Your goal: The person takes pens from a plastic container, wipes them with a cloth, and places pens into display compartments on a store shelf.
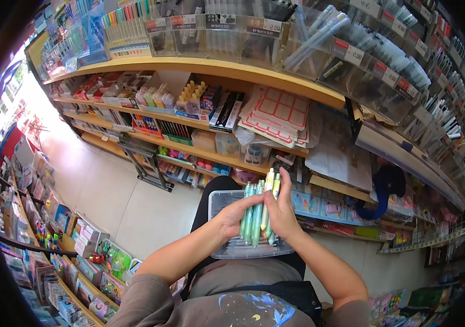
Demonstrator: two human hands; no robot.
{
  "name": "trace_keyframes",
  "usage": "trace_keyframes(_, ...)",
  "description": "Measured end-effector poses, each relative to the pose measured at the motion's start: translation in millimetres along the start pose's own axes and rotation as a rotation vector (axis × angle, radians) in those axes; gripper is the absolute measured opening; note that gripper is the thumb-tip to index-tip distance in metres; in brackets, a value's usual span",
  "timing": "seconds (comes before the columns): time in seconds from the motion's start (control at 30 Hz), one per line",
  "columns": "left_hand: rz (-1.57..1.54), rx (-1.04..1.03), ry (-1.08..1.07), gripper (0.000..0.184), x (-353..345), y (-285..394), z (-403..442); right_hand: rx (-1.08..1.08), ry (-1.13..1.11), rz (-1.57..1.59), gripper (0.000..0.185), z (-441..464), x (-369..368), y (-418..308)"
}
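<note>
Between my two hands is a bunch of pens (pixel 252 218), several of them pale green and a few yellow. My left hand (pixel 235 217) is closed against the bunch from the left side. From the right, my right hand (pixel 280 213) presses on it, near the yellow pens (pixel 269 182), with its fingers pointing up. Beneath the pens, a clear plastic box (pixel 220 246) rests on my lap, with more pens lying in its bottom. My hands cover part of the bunch and of the box.
In front, wooden shelves (pixel 210 64) carry clear pen bins (pixel 243 38) with price tags. Stacked label sheets (pixel 281 111) lie on a middle shelf. A black metal stand (pixel 144 161) is on the tiled floor (pixel 129 212). Stationery racks (pixel 69 267) stand at left.
</note>
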State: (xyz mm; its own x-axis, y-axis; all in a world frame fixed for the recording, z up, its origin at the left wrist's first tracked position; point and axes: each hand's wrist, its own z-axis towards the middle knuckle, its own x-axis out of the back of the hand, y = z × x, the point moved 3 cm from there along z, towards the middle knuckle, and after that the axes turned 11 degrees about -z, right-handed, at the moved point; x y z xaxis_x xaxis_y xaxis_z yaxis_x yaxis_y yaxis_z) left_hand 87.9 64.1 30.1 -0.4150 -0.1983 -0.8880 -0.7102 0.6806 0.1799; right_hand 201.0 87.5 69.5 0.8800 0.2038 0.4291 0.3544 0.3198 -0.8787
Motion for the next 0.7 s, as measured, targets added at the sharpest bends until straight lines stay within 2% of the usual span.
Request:
trace_keyframes(0.37, -0.023, 0.008, 0.01, 0.037, 1.6, -6.1, 1.7, -0.001, 0.053, 0.083, 0.054, 3.2, 2.5, 9.4)
trace_keyframes(0.5, -0.044, 0.012, 0.013, 0.036, 1.8, -6.5, 2.9, 0.094, 0.042, -0.038, 0.048, 6.0, 4.6, 10.1)
trace_keyframes(0.7, -0.031, 0.021, 0.04, 0.034, 4.4, -5.7, 2.3, -0.041, 0.048, 0.127, 0.049, 3.9, 0.4, 18.3)
